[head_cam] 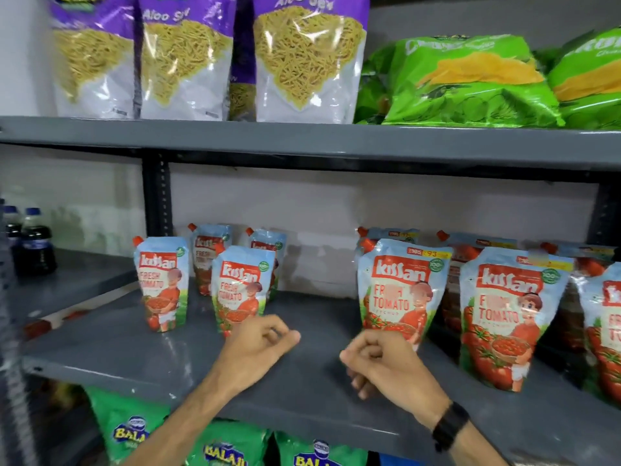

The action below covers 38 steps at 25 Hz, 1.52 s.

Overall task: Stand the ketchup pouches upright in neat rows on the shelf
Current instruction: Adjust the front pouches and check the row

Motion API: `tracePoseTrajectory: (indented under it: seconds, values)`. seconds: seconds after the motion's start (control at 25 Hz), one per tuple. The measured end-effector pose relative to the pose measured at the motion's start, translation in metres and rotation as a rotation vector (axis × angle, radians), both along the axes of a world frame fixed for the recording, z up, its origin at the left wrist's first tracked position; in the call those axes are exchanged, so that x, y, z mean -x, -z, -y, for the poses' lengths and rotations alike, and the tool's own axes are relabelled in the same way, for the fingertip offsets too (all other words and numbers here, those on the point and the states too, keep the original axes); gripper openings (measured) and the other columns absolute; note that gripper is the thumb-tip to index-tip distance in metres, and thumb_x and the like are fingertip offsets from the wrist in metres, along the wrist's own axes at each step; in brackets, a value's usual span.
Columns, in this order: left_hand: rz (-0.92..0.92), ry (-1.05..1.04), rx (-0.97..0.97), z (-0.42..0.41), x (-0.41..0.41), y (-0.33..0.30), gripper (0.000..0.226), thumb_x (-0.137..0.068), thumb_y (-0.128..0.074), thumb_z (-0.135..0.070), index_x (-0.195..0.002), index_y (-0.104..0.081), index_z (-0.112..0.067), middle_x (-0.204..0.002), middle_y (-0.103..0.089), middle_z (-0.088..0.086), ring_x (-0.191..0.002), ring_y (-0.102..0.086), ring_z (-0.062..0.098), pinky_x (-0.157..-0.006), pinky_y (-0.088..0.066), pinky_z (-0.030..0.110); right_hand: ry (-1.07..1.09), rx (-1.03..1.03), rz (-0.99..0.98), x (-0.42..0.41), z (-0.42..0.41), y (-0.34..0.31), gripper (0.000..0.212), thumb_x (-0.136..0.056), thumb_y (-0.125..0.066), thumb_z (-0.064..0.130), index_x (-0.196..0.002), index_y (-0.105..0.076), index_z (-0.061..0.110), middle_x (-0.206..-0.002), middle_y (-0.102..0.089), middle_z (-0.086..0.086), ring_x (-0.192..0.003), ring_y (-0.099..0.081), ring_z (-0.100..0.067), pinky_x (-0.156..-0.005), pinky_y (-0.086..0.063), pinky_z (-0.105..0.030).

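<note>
Several ketchup pouches stand upright on the grey middle shelf (302,381). A left group of small pouches has two in front (161,284) (240,287) and two behind (208,253). On the right, larger pouches (401,287) (507,314) stand in front with more behind and one cut off at the right edge (605,331). My left hand (258,348) hovers just below the second small pouch, fingers curled, holding nothing. Next to the base of a large pouch is my right hand (379,364), loosely closed and empty, with a black watch on its wrist.
Purple and white snack bags (181,58) and green chip bags (463,79) fill the shelf above. Green bags (131,428) sit on the shelf below. Dark soda bottles (33,243) stand at far left. A bare gap of shelf lies between the two pouch groups.
</note>
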<state>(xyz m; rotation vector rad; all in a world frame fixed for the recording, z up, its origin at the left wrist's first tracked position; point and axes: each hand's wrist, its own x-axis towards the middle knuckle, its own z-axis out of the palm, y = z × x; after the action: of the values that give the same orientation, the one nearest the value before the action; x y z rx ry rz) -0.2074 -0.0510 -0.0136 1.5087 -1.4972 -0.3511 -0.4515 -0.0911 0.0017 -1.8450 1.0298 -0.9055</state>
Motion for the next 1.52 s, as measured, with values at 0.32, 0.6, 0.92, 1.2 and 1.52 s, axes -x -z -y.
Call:
tracePoseTrajectory:
  seconds: [0.32, 0.6, 0.92, 1.2, 1.52]
  values:
    - [-0.121, -0.141, -0.134, 0.017, -0.146, 0.013, 0.071, -0.071, -0.092, -0.023, -0.125, -0.046, -0.011, -0.11, -0.06, 0.002, -0.104, -0.06, 0.021, -0.101, -0.053, 0.044, 0.056, -0.056, 0.04, -0.167, 0.036, 0.012, 0.047, -0.079, -0.083, 0.013, -0.119, -0.059, 0.016, -0.112, -0.063, 0.002, -0.105, -0.063, -0.016, -0.099, -0.056, -0.041]
    - [-0.178, 0.157, -0.159, 0.056, -0.158, 0.025, 0.067, -0.075, -0.084, -0.011, -0.134, -0.054, -0.024, -0.129, -0.07, -0.006, -0.121, -0.064, 0.013, -0.112, -0.049, 0.043, 0.099, -0.06, 0.17, -0.216, 0.053, 0.021, 0.035, -0.082, -0.075, -0.006, -0.113, -0.073, 0.009, -0.11, -0.08, -0.004, -0.101, -0.076, -0.015, -0.083, -0.061, -0.026]
    - [-0.178, 0.157, -0.166, 0.063, -0.174, 0.025, 0.063, -0.077, -0.083, -0.009, -0.134, -0.057, -0.021, -0.128, -0.072, -0.003, -0.119, -0.066, 0.016, -0.11, -0.05, 0.045, 0.134, -0.058, 0.158, -0.237, 0.052, 0.023, 0.035, -0.085, -0.072, -0.005, -0.117, -0.072, 0.008, -0.113, -0.078, -0.004, -0.105, -0.073, -0.015, -0.097, -0.058, -0.036]
    - [-0.113, 0.191, -0.213, 0.05, -0.18, 0.023, 0.067, -0.076, -0.086, -0.025, -0.135, -0.053, -0.022, -0.135, -0.067, -0.001, -0.124, -0.063, 0.017, -0.112, -0.049, 0.045, 0.132, -0.117, 0.126, -0.233, 0.04, 0.019, 0.033, -0.088, -0.074, 0.001, -0.118, -0.066, 0.011, -0.116, -0.074, -0.006, -0.101, -0.07, -0.011, -0.072, -0.055, -0.016]
    - [-0.158, -0.048, 0.012, -0.034, -0.271, 0.004, 0.015, -0.081, -0.082, -0.032, -0.079, -0.078, -0.017, -0.071, -0.079, -0.001, -0.066, -0.072, 0.011, -0.067, -0.059, 0.027, 0.226, 0.067, -0.095, -0.253, -0.018, 0.005, 0.021, -0.08, -0.084, 0.028, -0.072, -0.075, 0.01, -0.069, -0.077, -0.009, -0.058, -0.071, -0.018, -0.058, -0.064, -0.034]
